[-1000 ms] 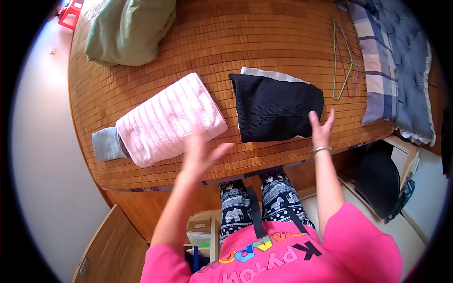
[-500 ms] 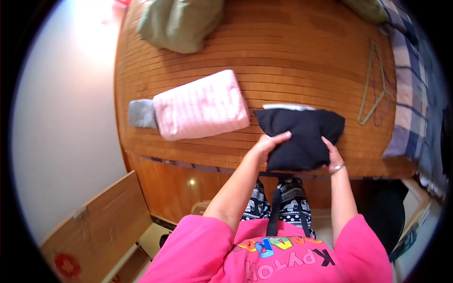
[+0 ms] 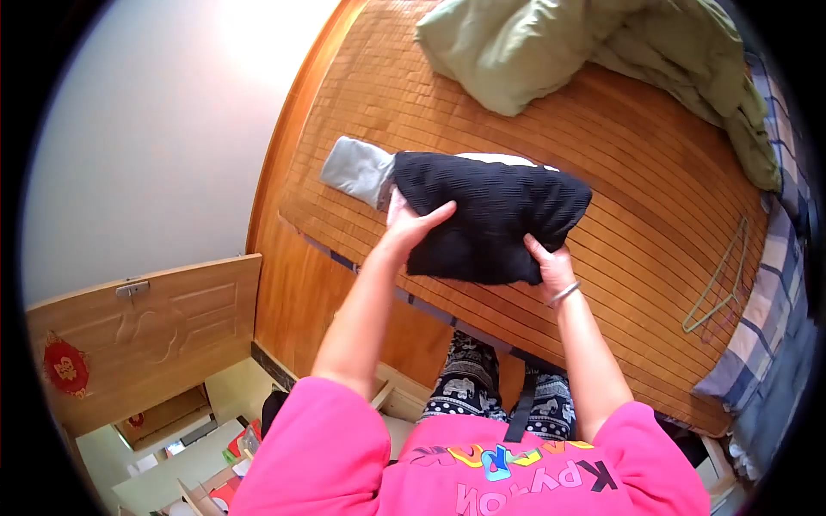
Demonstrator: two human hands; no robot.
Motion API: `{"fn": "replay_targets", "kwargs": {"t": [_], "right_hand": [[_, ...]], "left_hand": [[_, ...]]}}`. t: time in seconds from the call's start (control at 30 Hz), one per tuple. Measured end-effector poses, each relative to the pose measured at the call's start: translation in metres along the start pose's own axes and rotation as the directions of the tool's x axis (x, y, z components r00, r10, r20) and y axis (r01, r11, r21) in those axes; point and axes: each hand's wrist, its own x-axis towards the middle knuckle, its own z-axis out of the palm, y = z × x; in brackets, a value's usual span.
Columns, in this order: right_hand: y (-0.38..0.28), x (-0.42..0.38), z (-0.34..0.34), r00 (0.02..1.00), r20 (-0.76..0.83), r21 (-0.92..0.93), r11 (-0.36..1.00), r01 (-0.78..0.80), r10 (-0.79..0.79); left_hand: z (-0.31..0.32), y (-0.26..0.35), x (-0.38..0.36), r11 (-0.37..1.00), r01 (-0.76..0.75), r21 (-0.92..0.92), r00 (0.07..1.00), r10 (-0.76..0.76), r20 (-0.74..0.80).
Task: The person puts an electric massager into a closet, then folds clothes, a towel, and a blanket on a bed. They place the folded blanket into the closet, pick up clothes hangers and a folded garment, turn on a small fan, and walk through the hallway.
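A folded black ribbed garment (image 3: 495, 206) is held between both hands above the slatted mat (image 3: 619, 284). My left hand (image 3: 411, 228) grips its left edge, thumb on top and fingers underneath. On the right side, my right hand (image 3: 552, 265) clasps the near corner, also with the thumb over the cloth. A strip of white cloth (image 3: 497, 159) shows along the garment's far edge. Just beyond my left hand lies a folded grey cloth (image 3: 357, 168). The pink striped folded cloth is almost wholly hidden by the black garment.
A crumpled green quilt (image 3: 533, 56) spreads over the far side of the bed. Two thin hangers (image 3: 718, 288) lie at the right, beside blue-and-white checked bedding (image 3: 753, 331). A wooden door (image 3: 155, 331) stands at the lower left, near the white wall (image 3: 163, 155).
Both hands have carried the black garment leftward, over the spot where the pink striped cloth lay in plain view. The camera view has turned, bringing more of the door and quilt into sight.
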Motion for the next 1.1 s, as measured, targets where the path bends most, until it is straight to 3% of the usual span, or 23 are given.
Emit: {"fn": "replay_targets", "kwargs": {"t": [0.07, 0.17, 0.2, 0.23, 0.3, 0.33, 0.37, 0.4, 0.43, 0.5, 0.53, 0.57, 0.63, 0.67, 0.73, 0.77, 0.83, 0.87, 0.9, 0.93, 1.0, 1.07, 1.1], "right_hand": [[0.041, 0.034, -0.016, 0.980, -0.188, -0.350, 0.928, -0.126, 0.062], [0.074, 0.050, -0.024, 0.965, -0.258, -0.268, 0.963, -0.018, -0.054], [0.078, 0.047, -0.026, 0.960, -0.272, -0.274, 0.962, -0.017, -0.061], [0.072, 0.042, -0.029, 0.964, -0.264, -0.349, 0.934, -0.072, -0.024], [0.064, 0.043, -0.033, 0.967, -0.253, -0.368, 0.924, -0.104, 0.008], [0.068, 0.040, -0.037, 0.965, -0.260, -0.311, 0.943, -0.115, 0.032], [0.061, 0.036, -0.034, 0.958, -0.269, -0.331, 0.924, -0.192, 0.103], [0.057, 0.036, -0.029, 0.958, -0.270, -0.340, 0.921, -0.191, 0.098], [0.052, 0.031, -0.019, 0.960, -0.280, -0.330, 0.938, -0.102, 0.006], [0.026, 0.017, 0.009, 0.936, -0.295, -0.465, 0.885, 0.035, -0.192], [0.025, 0.013, 0.014, 0.819, -0.220, -0.782, 0.598, 0.178, -0.530], [0.004, 0.001, 0.044, 0.738, -0.081, -0.961, 0.249, 0.121, -0.671], [-0.023, -0.004, 0.090, 0.720, 0.388, -0.920, -0.282, 0.270, -0.575], [-0.025, -0.001, 0.112, 0.773, 0.457, -0.879, -0.357, 0.317, -0.440], [-0.017, 0.029, 0.126, 0.796, 0.551, -0.779, -0.495, 0.383, -0.251], [-0.011, 0.054, 0.118, 0.856, 0.490, -0.787, -0.504, 0.355, -0.162], [-0.006, 0.090, 0.111, 0.907, 0.395, -0.854, -0.424, 0.302, -0.150], [-0.008, 0.096, 0.113, 0.924, 0.354, -0.875, -0.401, 0.273, -0.143], [-0.008, 0.093, 0.114, 0.926, 0.348, -0.877, -0.401, 0.266, -0.146], [-0.009, 0.090, 0.112, 0.904, 0.368, -0.877, -0.403, 0.261, -0.217], [-0.024, 0.073, 0.102, 0.856, 0.349, -0.909, -0.359, 0.211, -0.381], [-0.030, 0.059, 0.061, 0.762, 0.186, -0.951, 0.081, 0.298, -0.621], [-0.015, 0.051, 0.031, 0.821, -0.020, -0.891, 0.383, 0.244, -0.570]], "left_hand": [[0.014, 0.002, 0.012, 0.953, -0.158, 0.257, 0.949, 0.218, -0.227], [0.002, -0.030, 0.038, 0.852, -0.165, 0.498, 0.921, 0.313, -0.232], [-0.010, -0.032, 0.042, 0.861, -0.241, 0.448, 0.913, 0.357, -0.195], [-0.031, -0.065, 0.060, 0.997, -0.059, 0.042, 0.970, 0.068, -0.235], [-0.079, -0.103, 0.090, 0.972, -0.039, -0.231, 0.862, -0.084, -0.500], [-0.100, -0.112, 0.090, 0.990, -0.134, -0.039, 0.637, 0.056, -0.768], [-0.121, -0.123, 0.098, 0.996, 0.042, -0.083, 0.548, -0.092, -0.831], [-0.134, -0.132, 0.112, 0.969, 0.205, -0.141, 0.432, -0.219, -0.875], [-0.138, -0.131, 0.125, 0.966, 0.209, -0.149, 0.437, -0.229, -0.870], [-0.142, -0.116, 0.145, 0.802, 0.393, -0.449, 0.372, -0.586, -0.720], [-0.139, -0.111, 0.151, 0.794, 0.404, -0.455, 0.372, -0.597, -0.711], [-0.133, -0.105, 0.156, 0.807, 0.438, -0.397, 0.337, -0.557, -0.759], [-0.130, -0.097, 0.156, 0.798, 0.537, -0.272, 0.300, -0.483, -0.823], [-0.135, -0.102, 0.157, 0.798, 0.535, -0.277, 0.308, -0.490, -0.816], [-0.148, -0.130, 0.158, 0.879, 0.029, -0.476, 0.652, -0.377, -0.658], [-0.154, -0.148, 0.150, 0.902, -0.125, -0.413, 0.804, -0.152, -0.574], [-0.121, -0.131, 0.100, 0.884, 0.004, -0.467, 0.628, -0.366, -0.687], [-0.092, -0.119, 0.074, 0.914, 0.056, -0.403, 0.660, -0.336, -0.672], [-0.077, -0.147, 0.060, 0.991, 0.091, -0.103, 0.780, -0.135, -0.611], [-0.060, -0.138, 0.045, 0.973, -0.057, 0.223, 0.829, 0.170, -0.533], [-0.046, -0.075, 0.038, 0.853, -0.237, 0.466, 0.889, 0.384, -0.251], [-0.039, -0.058, 0.061, 0.846, 0.131, 0.516, 0.987, -0.060, -0.152], [-0.040, -0.068, 0.075, 0.848, 0.176, 0.501, 0.979, -0.098, -0.178]]}}
